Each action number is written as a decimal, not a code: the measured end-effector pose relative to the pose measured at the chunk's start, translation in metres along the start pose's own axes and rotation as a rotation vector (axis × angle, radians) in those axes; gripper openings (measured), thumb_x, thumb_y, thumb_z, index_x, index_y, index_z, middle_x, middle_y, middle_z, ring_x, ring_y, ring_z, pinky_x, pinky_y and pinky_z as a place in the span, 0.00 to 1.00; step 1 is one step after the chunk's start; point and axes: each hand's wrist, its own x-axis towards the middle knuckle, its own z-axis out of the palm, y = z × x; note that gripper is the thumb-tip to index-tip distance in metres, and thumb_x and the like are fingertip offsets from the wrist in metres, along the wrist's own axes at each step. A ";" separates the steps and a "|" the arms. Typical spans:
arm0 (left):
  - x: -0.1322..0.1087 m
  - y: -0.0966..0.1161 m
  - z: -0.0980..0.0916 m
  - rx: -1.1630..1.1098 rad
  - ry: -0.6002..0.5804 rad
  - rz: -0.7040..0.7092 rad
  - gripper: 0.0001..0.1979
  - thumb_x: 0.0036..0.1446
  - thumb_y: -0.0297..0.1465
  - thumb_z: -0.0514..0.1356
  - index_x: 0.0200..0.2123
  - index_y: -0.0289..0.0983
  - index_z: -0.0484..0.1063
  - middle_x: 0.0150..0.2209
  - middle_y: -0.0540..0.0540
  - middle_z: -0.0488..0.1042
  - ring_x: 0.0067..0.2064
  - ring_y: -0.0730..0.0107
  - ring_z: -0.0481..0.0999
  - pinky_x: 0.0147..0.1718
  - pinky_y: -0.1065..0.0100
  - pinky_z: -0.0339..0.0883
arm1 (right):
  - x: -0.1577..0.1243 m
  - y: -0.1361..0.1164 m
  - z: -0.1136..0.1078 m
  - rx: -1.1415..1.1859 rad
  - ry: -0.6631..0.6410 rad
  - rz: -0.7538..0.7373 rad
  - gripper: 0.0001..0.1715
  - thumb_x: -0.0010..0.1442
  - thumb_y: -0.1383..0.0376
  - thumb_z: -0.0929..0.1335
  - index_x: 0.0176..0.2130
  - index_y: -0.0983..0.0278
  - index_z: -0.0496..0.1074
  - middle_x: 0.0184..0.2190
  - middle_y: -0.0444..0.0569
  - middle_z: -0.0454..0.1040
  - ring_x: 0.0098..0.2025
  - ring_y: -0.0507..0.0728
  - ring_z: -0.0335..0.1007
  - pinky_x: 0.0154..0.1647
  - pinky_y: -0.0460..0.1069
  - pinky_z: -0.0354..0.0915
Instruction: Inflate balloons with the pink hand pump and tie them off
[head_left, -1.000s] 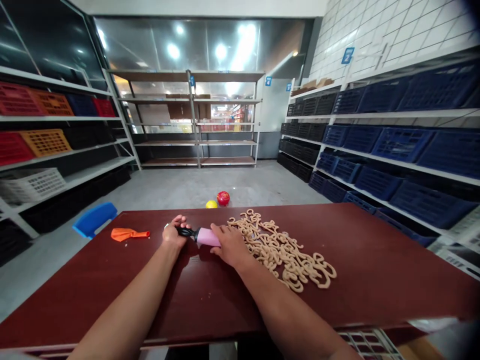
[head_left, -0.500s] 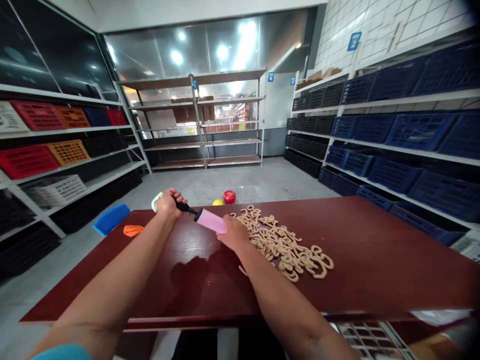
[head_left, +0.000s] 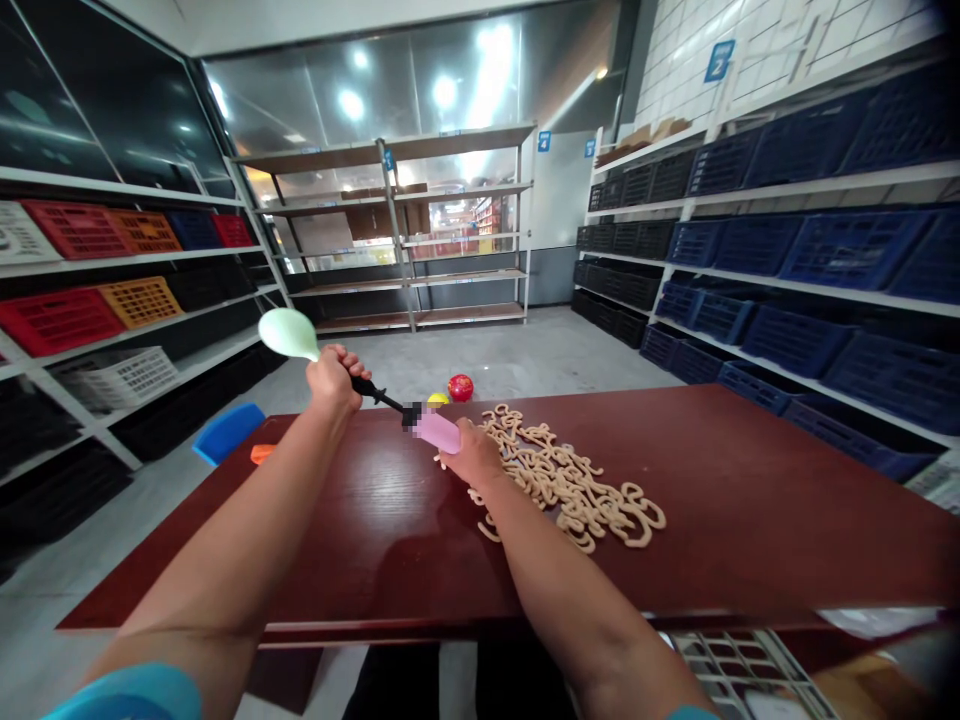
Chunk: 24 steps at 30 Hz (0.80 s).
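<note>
A balloon pump with a pink barrel point(head_left: 439, 430) and a black rod point(head_left: 388, 401) spans both hands above the table. My left hand point(head_left: 334, 380) is closed around the pump's black end. From that fist a pale green balloon point(head_left: 289, 333), partly inflated, sticks out up and to the left; its neck is hidden by my fingers. My right hand point(head_left: 474, 455) wraps the far end of the pink barrel. Beneath and right of it lies a pile of tan, curly, rope-like pieces point(head_left: 570, 485), whose kind I cannot make out.
The dark red table point(head_left: 720, 500) spreads before me, with an orange item point(head_left: 262, 454) at its left edge. Beyond it are a red ball point(head_left: 460, 388), a yellow round object point(head_left: 438, 399) and a blue object point(head_left: 229, 432). Shelves of crates point(head_left: 840, 250) line both sides.
The green balloon has swelled from a small bulge to a larger rounded shape. Both hands have moved slightly up, and more of the pump's black rod shows.
</note>
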 end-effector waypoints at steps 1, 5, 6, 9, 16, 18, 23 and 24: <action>-0.006 -0.009 0.002 0.003 0.001 0.000 0.06 0.42 0.22 0.49 0.21 0.37 0.53 0.15 0.56 0.47 0.13 0.80 0.49 0.14 0.76 0.50 | 0.000 0.001 0.001 0.000 0.005 0.003 0.24 0.47 0.55 0.69 0.41 0.62 0.62 0.36 0.49 0.71 0.36 0.57 0.69 0.34 0.49 0.60; -0.025 -0.043 0.010 0.012 -0.017 0.010 0.05 0.41 0.23 0.49 0.21 0.38 0.53 0.14 0.56 0.49 0.13 0.79 0.51 0.13 0.75 0.52 | 0.002 0.003 0.006 0.016 0.035 0.013 0.24 0.47 0.54 0.68 0.42 0.62 0.62 0.35 0.49 0.71 0.36 0.57 0.69 0.34 0.49 0.59; -0.028 -0.049 0.012 0.015 -0.025 0.020 0.05 0.41 0.23 0.49 0.21 0.38 0.53 0.14 0.56 0.50 0.13 0.78 0.53 0.13 0.74 0.52 | 0.002 0.004 0.006 0.022 0.041 0.021 0.24 0.47 0.54 0.69 0.42 0.62 0.62 0.35 0.49 0.72 0.36 0.57 0.69 0.34 0.49 0.59; -0.033 -0.057 0.017 0.033 -0.044 0.029 0.05 0.40 0.24 0.49 0.22 0.38 0.54 0.14 0.55 0.52 0.13 0.75 0.56 0.14 0.73 0.54 | 0.003 0.008 0.006 0.043 0.061 0.036 0.23 0.46 0.55 0.69 0.40 0.62 0.62 0.34 0.49 0.71 0.35 0.57 0.69 0.32 0.48 0.58; -0.021 -0.021 0.024 0.093 -0.085 -0.021 0.05 0.44 0.24 0.48 0.23 0.38 0.53 0.14 0.56 0.46 0.13 0.77 0.50 0.13 0.73 0.50 | 0.002 0.001 0.008 0.058 0.145 -0.007 0.23 0.47 0.54 0.68 0.40 0.62 0.63 0.35 0.49 0.71 0.36 0.56 0.68 0.32 0.48 0.58; -0.012 -0.001 0.024 0.122 -0.080 -0.022 0.05 0.46 0.23 0.48 0.23 0.38 0.52 0.15 0.55 0.45 0.13 0.77 0.48 0.14 0.73 0.50 | 0.002 -0.001 0.008 0.064 0.150 -0.026 0.24 0.48 0.55 0.68 0.42 0.63 0.63 0.36 0.49 0.71 0.37 0.56 0.68 0.33 0.48 0.58; 0.013 0.053 0.026 0.155 -0.035 0.037 0.07 0.51 0.24 0.46 0.23 0.37 0.49 0.17 0.55 0.42 0.16 0.81 0.45 0.17 0.77 0.48 | 0.003 -0.002 0.009 0.076 0.144 -0.046 0.24 0.47 0.54 0.68 0.42 0.62 0.63 0.36 0.49 0.72 0.36 0.56 0.68 0.31 0.48 0.60; 0.017 0.059 0.027 0.149 -0.007 0.070 0.07 0.52 0.26 0.45 0.23 0.36 0.49 0.18 0.55 0.42 0.16 0.82 0.44 0.18 0.78 0.48 | 0.003 -0.002 0.010 0.075 0.141 -0.044 0.24 0.47 0.54 0.68 0.41 0.62 0.63 0.36 0.49 0.72 0.36 0.57 0.68 0.31 0.49 0.60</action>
